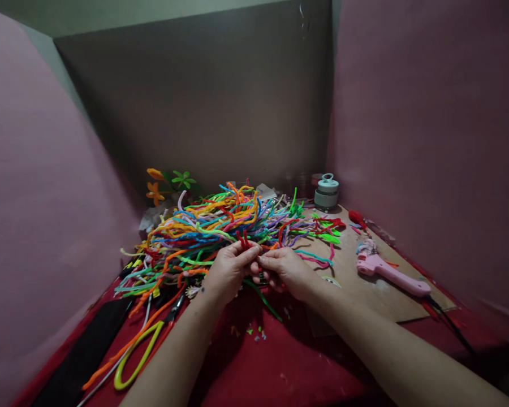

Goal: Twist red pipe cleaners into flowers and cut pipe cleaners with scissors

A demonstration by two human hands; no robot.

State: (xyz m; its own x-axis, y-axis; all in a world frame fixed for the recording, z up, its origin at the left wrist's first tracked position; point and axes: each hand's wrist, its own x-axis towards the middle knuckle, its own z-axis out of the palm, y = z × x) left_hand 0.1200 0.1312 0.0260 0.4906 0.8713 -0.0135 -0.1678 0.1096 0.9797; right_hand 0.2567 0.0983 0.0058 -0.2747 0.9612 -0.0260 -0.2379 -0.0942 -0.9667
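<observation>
A tabletop (258, 373) draped in deep red cloth carries a large heap of multicoloured fuzzy stems (220, 217) towards its far edge, some strands trailing to the left edge and others spilling over a brown board (345, 260) on the right-hand side. A black strip (85, 345) lies along the left edge, just beside a yellow-handled tool (121, 383) (its other end is partly hidden). Tiny coloured scraps (257, 333) dot the cloth nearer the front edge, around the middle.
</observation>
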